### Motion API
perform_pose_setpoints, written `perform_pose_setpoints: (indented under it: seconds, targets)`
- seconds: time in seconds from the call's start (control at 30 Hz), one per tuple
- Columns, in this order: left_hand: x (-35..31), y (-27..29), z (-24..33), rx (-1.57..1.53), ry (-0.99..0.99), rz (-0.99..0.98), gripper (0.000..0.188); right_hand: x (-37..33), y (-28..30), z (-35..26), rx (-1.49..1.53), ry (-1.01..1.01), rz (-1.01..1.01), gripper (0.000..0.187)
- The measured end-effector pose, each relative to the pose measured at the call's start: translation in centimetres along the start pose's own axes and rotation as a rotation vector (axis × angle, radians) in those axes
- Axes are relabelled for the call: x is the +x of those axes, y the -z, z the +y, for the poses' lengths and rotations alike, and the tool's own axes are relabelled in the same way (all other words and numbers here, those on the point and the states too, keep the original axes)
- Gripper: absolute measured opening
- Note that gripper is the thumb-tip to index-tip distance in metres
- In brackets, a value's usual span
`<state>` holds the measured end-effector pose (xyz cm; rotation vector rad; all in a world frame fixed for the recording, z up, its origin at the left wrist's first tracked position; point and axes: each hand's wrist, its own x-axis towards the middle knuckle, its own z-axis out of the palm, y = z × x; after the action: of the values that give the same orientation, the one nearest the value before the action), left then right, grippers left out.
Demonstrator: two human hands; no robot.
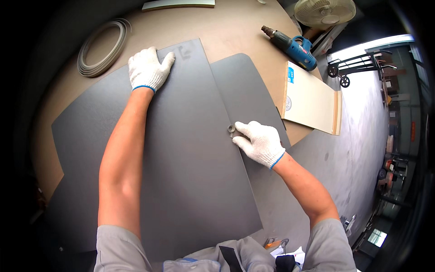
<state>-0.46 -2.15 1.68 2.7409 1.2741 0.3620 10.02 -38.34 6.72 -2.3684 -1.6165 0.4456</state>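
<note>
A large dark grey panel (190, 149) with angled edges lies across the table in front of me. My left hand (149, 69), in a white knit glove with a blue cuff, rests on its far part, fingers stretched out and thumb apart. Beside the panel's right edge, my gloved right hand (260, 141) has thumb and forefinger bent toward each other around a small curled grey strip (231, 128). The strip's lower end runs toward the thumb; the exact grip is partly hidden. Under that edge, a second grey panel (244, 81) with a rounded corner sticks out.
A coil of grey edge banding (84, 62) lies on the brown tabletop (158, 25) at the far left. On the right are a blue heat gun (292, 47) and a cream board (310, 99). Beyond stand a fan (325, 11) and a hand truck (358, 67) on the floor.
</note>
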Motion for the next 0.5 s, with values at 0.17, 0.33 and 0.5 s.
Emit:
perform_pose_setpoints:
  seconds: [0.17, 0.33, 0.5]
  targets:
    - [0.1, -0.1, -0.2, -0.017, 0.006, 0.014, 0.069, 2.9, -0.2, 0.4, 0.013, 0.031, 0.095, 0.03]
    - [0.2, 0.2, 0.3, -0.038, 0.016, 0.004, 0.068, 6.9, 0.9, 0.5, -0.013, 0.004, 0.053, 0.031]
    - [0.0, 0.2, 0.0, -0.05, 0.017, 0.011, 0.067, 10.6, 1.2, 0.4, -0.025, -0.003, 0.043, 0.034]
